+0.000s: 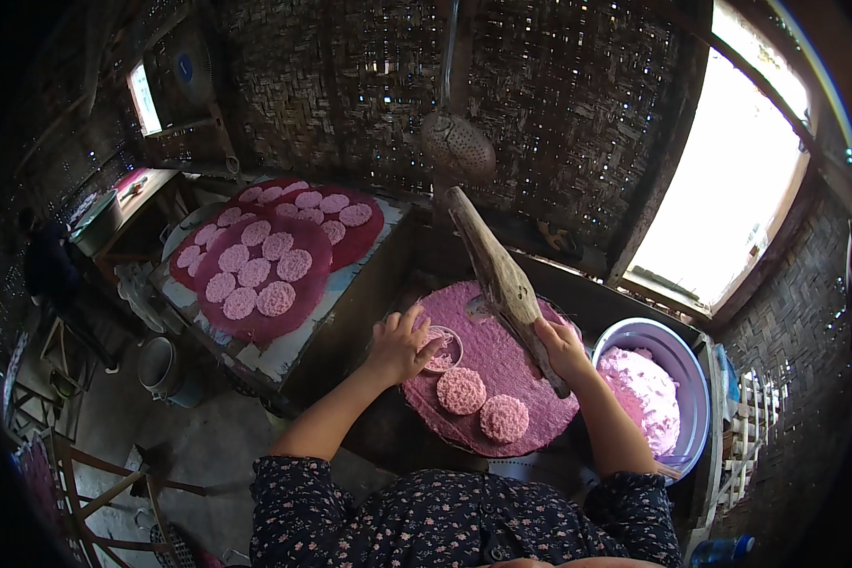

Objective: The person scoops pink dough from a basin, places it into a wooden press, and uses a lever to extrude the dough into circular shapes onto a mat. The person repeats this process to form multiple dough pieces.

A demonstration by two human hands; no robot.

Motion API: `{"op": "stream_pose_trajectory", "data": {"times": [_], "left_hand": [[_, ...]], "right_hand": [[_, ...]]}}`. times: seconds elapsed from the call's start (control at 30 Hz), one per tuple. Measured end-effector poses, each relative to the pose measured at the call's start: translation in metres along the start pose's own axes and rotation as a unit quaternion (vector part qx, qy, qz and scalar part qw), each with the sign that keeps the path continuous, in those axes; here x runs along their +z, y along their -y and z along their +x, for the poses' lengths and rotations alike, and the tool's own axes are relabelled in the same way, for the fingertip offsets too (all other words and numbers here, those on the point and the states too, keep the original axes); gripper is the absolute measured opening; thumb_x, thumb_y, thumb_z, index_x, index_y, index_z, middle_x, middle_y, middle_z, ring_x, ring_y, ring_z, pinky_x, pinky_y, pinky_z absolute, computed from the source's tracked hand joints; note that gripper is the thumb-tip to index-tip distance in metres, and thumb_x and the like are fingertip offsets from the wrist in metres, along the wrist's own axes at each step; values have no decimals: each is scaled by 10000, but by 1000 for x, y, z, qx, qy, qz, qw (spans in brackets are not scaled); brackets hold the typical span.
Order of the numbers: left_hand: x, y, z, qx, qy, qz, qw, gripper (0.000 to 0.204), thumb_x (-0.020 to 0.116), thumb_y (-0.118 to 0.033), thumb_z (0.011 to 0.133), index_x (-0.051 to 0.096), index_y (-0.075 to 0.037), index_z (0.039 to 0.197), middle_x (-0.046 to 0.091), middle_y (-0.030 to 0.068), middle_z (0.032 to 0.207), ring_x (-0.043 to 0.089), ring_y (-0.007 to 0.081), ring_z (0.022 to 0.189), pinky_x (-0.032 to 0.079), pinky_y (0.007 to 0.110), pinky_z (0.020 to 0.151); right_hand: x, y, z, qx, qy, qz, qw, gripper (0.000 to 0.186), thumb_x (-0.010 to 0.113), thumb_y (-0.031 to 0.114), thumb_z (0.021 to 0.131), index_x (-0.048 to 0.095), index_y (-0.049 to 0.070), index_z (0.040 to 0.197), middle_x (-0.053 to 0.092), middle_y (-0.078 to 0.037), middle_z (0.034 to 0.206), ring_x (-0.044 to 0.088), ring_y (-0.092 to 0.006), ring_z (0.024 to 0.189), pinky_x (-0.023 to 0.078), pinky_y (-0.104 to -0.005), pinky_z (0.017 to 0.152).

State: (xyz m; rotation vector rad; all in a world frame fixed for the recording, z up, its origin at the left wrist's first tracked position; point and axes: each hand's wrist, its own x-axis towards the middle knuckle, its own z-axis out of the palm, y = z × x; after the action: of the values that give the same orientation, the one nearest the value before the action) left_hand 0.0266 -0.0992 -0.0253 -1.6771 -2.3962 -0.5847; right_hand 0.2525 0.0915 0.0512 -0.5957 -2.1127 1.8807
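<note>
My left hand [399,346] is at the left rim of a pale ring mould [458,343], thumb and fingers curved about it; part of the rim is hidden under them. Pink noodle-like strands lie inside the ring. Beside it, two round pink strand cakes [461,391] rest on a round magenta mat [540,417]. My right hand [560,352] is wrapped round the lower part of a thick, weathered wooden lever [492,260], which slants up and away to the left above the mat.
A purple basin [699,417] of pink dough [648,388] stands at right. On a block at left, magenta mats [298,317] bear several pink cakes. A perforated metal scoop-like thing [459,147] hangs ahead. Far left are a person [52,265], a bucket [158,364] and a wooden frame [99,497].
</note>
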Motion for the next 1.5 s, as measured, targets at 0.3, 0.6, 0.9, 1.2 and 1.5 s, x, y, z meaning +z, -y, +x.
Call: {"op": "stream_pose_trajectory", "data": {"times": [0.3, 0.6, 0.9, 1.2, 1.5], "left_hand": [[-50, -59, 32, 180, -161, -196, 950, 497, 705, -272, 682, 595, -99, 1135, 602, 126, 1073, 559, 290, 1027, 436, 395, 875], [-63, -194, 46, 283, 0, -159, 946, 242, 692, -272, 664, 643, -94, 821, 648, 122, 738, 646, 302, 710, 503, 393, 658], [-71, -232, 27, 382, 56, -185, 904, 253, 667, -254, 641, 642, -71, 814, 653, 168, 757, 658, 333, 770, 514, 427, 698], [-30, -218, 67, 423, 15, -375, 825, 252, 718, -238, 682, 646, -84, 868, 659, 117, 837, 647, 285, 805, 476, 405, 799], [-40, -253, 67, 254, -28, -824, 506, 285, 673, -287, 846, 472, -121, 962, 443, 56, 1142, 389, 372, 1278, 358, 526, 1051]], "right_hand": [[33, 17, -42, -43, 11, 12, 999, 464, 401, 409, 978, 558, -28, 968, 564, -71, 640, 566, -145, 501, 458, -287, 470], [17, 103, -102, -387, -293, -551, 679, 527, 647, 211, 758, 472, -84, 1158, 536, -232, 1010, 528, -385, 903, 406, -474, 812], [-16, 108, -214, -238, -176, -303, 906, 430, 668, 25, 685, 434, -3, 1044, 525, -53, 732, 539, -113, 587, 436, -273, 509], [-102, 69, -285, -503, -522, -39, 688, 456, 590, 23, 850, 310, 27, 1210, 523, -57, 747, 494, -132, 661, 451, -323, 674], [-86, -57, -231, -278, -398, -182, 855, 344, 607, 249, 886, 511, 54, 1153, 617, -129, 1011, 565, -275, 1001, 417, -424, 902]]}}
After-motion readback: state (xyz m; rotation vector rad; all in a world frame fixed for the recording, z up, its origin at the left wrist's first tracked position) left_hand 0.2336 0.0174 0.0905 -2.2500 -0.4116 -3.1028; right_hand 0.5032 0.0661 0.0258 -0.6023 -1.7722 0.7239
